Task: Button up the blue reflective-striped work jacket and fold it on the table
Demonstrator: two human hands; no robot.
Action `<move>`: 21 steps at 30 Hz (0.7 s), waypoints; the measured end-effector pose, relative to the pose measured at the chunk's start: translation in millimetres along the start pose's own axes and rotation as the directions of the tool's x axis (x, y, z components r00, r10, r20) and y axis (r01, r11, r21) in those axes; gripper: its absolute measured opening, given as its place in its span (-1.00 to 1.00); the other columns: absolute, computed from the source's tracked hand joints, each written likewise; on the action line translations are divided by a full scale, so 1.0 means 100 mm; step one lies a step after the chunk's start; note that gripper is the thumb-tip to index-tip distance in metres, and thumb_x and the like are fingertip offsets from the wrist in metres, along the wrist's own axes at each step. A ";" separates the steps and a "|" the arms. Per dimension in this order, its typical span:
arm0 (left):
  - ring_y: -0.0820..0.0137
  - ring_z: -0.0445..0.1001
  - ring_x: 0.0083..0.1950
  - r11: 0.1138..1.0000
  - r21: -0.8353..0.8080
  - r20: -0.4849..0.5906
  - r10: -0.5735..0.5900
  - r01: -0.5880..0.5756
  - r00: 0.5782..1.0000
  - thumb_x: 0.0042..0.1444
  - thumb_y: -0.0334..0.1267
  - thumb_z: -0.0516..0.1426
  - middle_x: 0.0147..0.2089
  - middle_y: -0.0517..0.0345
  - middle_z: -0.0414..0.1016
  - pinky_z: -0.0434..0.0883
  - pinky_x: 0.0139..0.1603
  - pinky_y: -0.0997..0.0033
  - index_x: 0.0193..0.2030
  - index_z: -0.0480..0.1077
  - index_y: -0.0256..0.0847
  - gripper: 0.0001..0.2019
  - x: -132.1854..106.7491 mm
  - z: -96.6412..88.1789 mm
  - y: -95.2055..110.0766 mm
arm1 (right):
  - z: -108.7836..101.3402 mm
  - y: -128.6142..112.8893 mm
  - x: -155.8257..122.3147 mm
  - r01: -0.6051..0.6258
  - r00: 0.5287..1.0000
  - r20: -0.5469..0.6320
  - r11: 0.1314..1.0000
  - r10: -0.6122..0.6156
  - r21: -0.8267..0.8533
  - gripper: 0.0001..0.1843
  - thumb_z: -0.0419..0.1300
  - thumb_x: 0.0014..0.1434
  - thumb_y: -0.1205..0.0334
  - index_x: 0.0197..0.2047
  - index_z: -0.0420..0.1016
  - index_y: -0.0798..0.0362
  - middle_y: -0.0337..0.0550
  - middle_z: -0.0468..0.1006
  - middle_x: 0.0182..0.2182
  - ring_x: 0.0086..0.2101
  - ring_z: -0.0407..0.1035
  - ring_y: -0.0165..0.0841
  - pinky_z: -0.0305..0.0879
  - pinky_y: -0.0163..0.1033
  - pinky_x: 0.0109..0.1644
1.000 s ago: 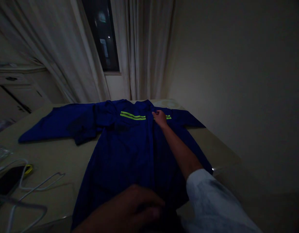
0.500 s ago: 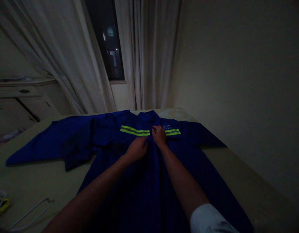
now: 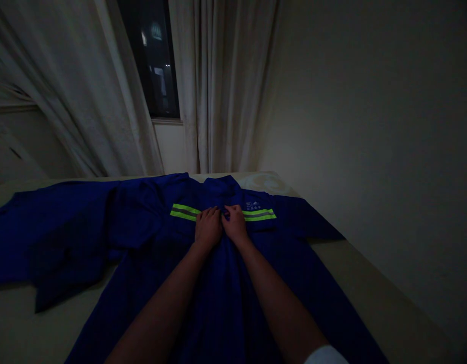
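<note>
A dark blue work jacket (image 3: 218, 293) lies spread with its front up and its collar at the far end. Yellow-green reflective strips cross its chest, and small pale print shows above the right-hand strip. My left hand (image 3: 208, 226) is closed on the jacket's front edge at chest height, over the inner end of the left strip. Right beside it, my right hand (image 3: 235, 223) pinches the same front opening with curled fingers. The cloth bunches between the two hands; any fastener there is too dark to make out.
Another piece of blue clothing (image 3: 78, 227) lies crumpled to the left, overlapping the jacket's sleeve area. Everything rests on a pale covered surface (image 3: 13, 323). Beyond stand long curtains (image 3: 218, 91) and a dark window (image 3: 153, 65). A plain wall (image 3: 370, 126) borders the right side.
My left hand has moved up and in to meet my right hand at the front opening, and the cloth there is now gathered. The camera view has shifted, so the wire hanger is out of sight.
</note>
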State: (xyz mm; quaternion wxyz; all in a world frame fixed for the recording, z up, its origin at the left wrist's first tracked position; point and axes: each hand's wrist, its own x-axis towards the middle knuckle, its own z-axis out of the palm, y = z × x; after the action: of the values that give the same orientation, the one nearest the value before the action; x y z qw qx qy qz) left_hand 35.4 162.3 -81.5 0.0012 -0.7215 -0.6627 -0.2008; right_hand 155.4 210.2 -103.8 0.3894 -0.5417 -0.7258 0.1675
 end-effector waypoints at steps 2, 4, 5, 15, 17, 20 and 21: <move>0.10 0.34 0.42 1.000 -0.020 0.002 0.002 -0.002 1.000 0.37 -0.32 -0.01 0.40 -0.07 0.43 0.17 0.41 0.00 0.26 0.45 -0.19 -0.60 0.01 0.02 0.00 | 0.00 0.01 -0.01 0.007 1.000 -0.015 0.999 -0.008 -0.046 -0.60 0.19 0.24 0.38 0.12 0.63 0.14 0.08 0.51 0.01 -0.10 0.51 -0.26 0.42 -0.14 0.16; 0.11 0.34 0.43 0.999 -0.034 -0.001 -0.003 0.003 1.000 0.37 -0.34 -0.02 0.41 -0.08 0.42 0.16 0.43 -0.01 0.29 0.43 -0.19 -0.58 0.02 0.04 0.00 | -0.02 0.01 0.00 0.021 1.000 -0.001 0.996 -0.021 -0.087 -0.62 0.15 0.28 0.40 0.09 0.66 0.10 0.06 0.51 -0.02 -0.02 0.48 -0.23 0.38 -0.13 0.21; 0.11 0.35 0.42 0.999 -0.039 -0.001 -0.005 0.005 1.000 0.36 -0.34 -0.02 0.41 -0.09 0.42 0.16 0.43 -0.01 0.30 0.43 -0.20 -0.57 0.02 0.05 0.00 | -0.03 0.00 0.01 0.020 1.000 0.016 0.994 -0.018 -0.110 -0.62 0.13 0.29 0.40 0.09 0.66 0.10 0.06 0.52 -0.03 -0.01 0.47 -0.22 0.37 -0.14 0.22; 0.07 0.36 0.40 0.999 -0.049 0.002 -0.003 0.003 1.000 0.34 -0.37 -0.02 0.41 -0.09 0.42 0.18 0.41 -0.07 0.30 0.44 -0.20 -0.55 0.02 0.05 0.02 | -0.06 -0.02 0.27 0.056 0.996 0.082 0.973 -0.038 -0.222 -0.64 0.10 0.36 0.44 0.05 0.68 0.09 0.03 0.59 -0.07 -0.04 0.48 -0.26 0.36 -0.22 0.18; 0.07 0.35 0.41 0.999 -0.053 -0.002 -0.004 0.004 1.000 0.34 -0.37 -0.02 0.41 -0.09 0.42 0.17 0.41 -0.07 0.29 0.44 -0.19 -0.55 0.02 0.05 0.03 | -0.02 0.01 0.28 0.075 0.996 0.061 0.973 -0.063 -0.218 -0.63 0.08 0.38 0.43 0.07 0.67 0.11 0.04 0.57 -0.07 -0.05 0.48 -0.26 0.36 -0.23 0.17; 0.08 0.34 0.42 0.998 -0.059 -0.004 -0.016 0.016 1.000 0.35 -0.37 -0.03 0.41 -0.08 0.42 0.15 0.42 -0.06 0.29 0.44 -0.19 -0.56 0.02 0.06 0.03 | 0.02 0.02 0.29 0.089 0.995 0.074 0.969 -0.074 -0.231 -0.63 0.08 0.37 0.43 0.08 0.67 0.10 0.04 0.56 -0.07 -0.06 0.47 -0.26 0.37 -0.22 0.15; 0.08 0.34 0.42 0.998 -0.061 -0.002 -0.019 0.019 1.000 0.34 -0.37 -0.03 0.41 -0.08 0.42 0.15 0.42 -0.06 0.29 0.44 -0.19 -0.56 0.02 0.07 0.03 | 0.03 0.02 0.30 0.088 0.994 0.085 0.968 -0.070 -0.237 -0.63 0.08 0.37 0.44 0.07 0.67 0.08 0.04 0.56 -0.07 -0.07 0.47 -0.26 0.37 -0.21 0.14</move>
State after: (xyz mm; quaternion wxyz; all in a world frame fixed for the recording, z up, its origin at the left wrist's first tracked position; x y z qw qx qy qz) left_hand 40.3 165.8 -86.3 -0.0218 -0.7146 -0.6630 -0.2221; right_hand 151.0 238.7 -95.7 0.2996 -0.5487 -0.7760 0.0833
